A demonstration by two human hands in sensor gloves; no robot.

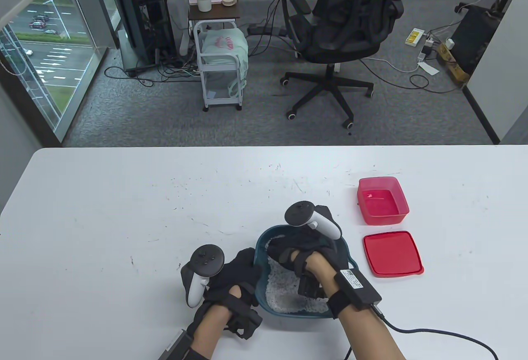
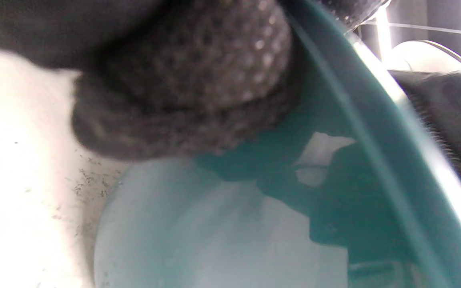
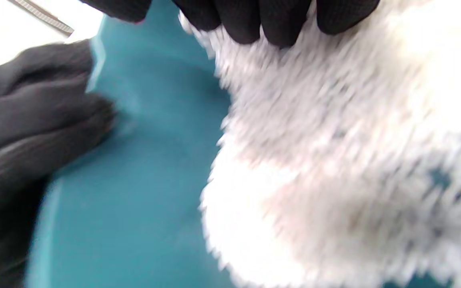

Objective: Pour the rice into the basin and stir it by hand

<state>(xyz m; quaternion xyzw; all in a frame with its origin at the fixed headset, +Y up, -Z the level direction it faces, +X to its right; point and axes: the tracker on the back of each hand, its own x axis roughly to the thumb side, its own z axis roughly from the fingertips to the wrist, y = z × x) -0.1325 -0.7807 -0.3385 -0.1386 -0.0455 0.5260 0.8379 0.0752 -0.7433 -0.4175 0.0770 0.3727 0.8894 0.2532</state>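
A teal basin (image 1: 341, 257) stands near the table's front edge with white rice (image 1: 280, 294) spread over its bottom. My right hand (image 1: 298, 249) is down inside the basin. In the right wrist view its fingertips (image 3: 271, 25) touch the blurred rice (image 3: 334, 160), fingers fairly straight and holding nothing. My left hand (image 1: 251, 266) grips the basin's left rim, its fingers (image 3: 34, 120) curled over the edge onto the inner wall (image 3: 134, 192). The left wrist view shows a gloved finger (image 2: 182, 88) pressed against the basin's outer wall (image 2: 334, 132) just above the table.
To the right of the basin sit an empty pink box (image 1: 383, 201) and, nearer to me, its red lid (image 1: 392, 253). A cable (image 1: 433, 331) trails from my right wrist. The white table (image 1: 123, 211) stretches left and back; an office chair (image 1: 338, 29) stands beyond it.
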